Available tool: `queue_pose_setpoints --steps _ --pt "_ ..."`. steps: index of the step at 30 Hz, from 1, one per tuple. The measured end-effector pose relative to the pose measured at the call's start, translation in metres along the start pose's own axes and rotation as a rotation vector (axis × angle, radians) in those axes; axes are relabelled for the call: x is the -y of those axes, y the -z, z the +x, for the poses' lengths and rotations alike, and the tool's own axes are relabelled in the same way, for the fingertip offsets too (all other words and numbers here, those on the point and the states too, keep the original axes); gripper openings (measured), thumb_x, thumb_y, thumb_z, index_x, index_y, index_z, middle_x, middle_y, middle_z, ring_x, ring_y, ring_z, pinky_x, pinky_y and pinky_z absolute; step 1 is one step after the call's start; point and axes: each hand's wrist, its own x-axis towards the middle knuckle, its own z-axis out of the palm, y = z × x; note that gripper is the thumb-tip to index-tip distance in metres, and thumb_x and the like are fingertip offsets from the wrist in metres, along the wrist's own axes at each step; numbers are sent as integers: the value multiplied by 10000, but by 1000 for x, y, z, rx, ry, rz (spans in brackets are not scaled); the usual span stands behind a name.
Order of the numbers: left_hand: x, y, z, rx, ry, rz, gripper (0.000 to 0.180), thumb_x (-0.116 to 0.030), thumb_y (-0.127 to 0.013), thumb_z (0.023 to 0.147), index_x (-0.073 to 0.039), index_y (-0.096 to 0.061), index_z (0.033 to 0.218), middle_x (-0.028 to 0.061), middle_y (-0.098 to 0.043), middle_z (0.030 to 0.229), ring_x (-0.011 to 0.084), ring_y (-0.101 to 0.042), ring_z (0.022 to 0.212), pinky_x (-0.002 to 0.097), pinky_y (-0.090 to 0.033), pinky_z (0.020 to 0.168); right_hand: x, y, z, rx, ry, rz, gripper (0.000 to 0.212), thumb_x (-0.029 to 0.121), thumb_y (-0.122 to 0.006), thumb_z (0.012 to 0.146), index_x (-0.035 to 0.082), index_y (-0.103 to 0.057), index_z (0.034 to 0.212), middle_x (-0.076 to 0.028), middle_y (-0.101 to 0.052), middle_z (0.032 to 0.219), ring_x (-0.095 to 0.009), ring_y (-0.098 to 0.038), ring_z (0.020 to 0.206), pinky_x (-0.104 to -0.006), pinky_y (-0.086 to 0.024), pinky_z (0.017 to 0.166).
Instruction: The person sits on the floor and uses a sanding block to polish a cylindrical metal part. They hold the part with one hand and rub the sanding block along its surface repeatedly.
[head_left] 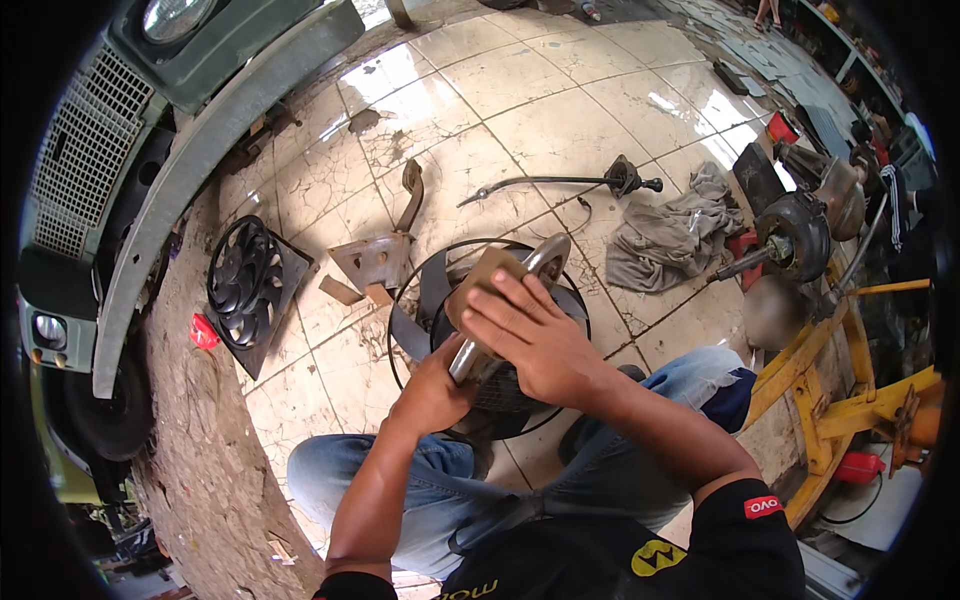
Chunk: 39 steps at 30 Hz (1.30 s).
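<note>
Over my lap, my left hand (pixel 437 388) is closed around the lower end of a shiny curved metal part (pixel 549 257), perhaps a ring or disc. My right hand (pixel 545 345) presses a stiff brown sheet (pixel 487 282), which looks like sandpaper, against it. The right fingers lie nearly straight across the sheet; the thumb is hidden. Between my legs, beneath both hands, is a round black fan (pixel 405 328) with a thin wire hoop, mostly covered by my hands and the metal part.
Left of me lies another black fan (pixel 245 285), near a vehicle's bumper (pixel 215 130). Ahead are a rusty pedal bracket (pixel 375 262), a black cable (pixel 550 181) and a grey rag (pixel 665 235). A yellow metal frame (pixel 810 400) and greasy machine parts (pixel 795 235) stand to the right.
</note>
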Motion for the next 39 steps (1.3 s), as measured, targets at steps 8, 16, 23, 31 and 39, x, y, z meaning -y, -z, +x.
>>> queue_pose_setpoints --steps 8,16,23,31,39 --pt "2 -3 -8 0 -4 -12 664 -30 -655 780 -39 -525 1430 264 -594 1377 456 -518 1327 444 -444 1106 -7 1 1 -58 -160 -33 756 -66 -524 758 38 -474 1505 -212 -411 1586 -412 -284 1529 -535 -194 1265" --pt "5 -3 1 -13 -2 40 604 -47 -681 771 -23 -564 1363 284 -629 1294 452 -570 1256 440 -479 1046 -19 4 4 -134 -213 25 783 -24 -567 783 65 -426 1548 -180 -381 1623 -390 -270 1545 -557 -151 1271" --pt "-5 0 1 34 29 22 665 -58 -678 789 -43 -527 1437 290 -608 1349 459 -539 1304 461 -463 1094 -17 12 3 -62 -104 -96 638 62 -557 863 19 -469 1493 -197 -472 1552 -381 -369 1491 -547 -207 1253" --pt "0 3 -4 23 -2 43 713 -81 -695 806 -107 -483 1487 232 -528 1478 466 -499 1349 498 -443 1114 -1 12 -6 94 22 -66 680 37 -543 856 50 -443 1529 -179 -402 1611 -377 -275 1545 -531 -169 1270" --pt "8 0 -3 -11 -66 48 687 -79 -666 812 -82 -490 1477 242 -544 1455 453 -496 1357 491 -444 1111 6 -2 -3 -3 -50 -94 717 13 -532 812 22 -433 1522 -220 -407 1593 -404 -314 1521 -562 -194 1252"
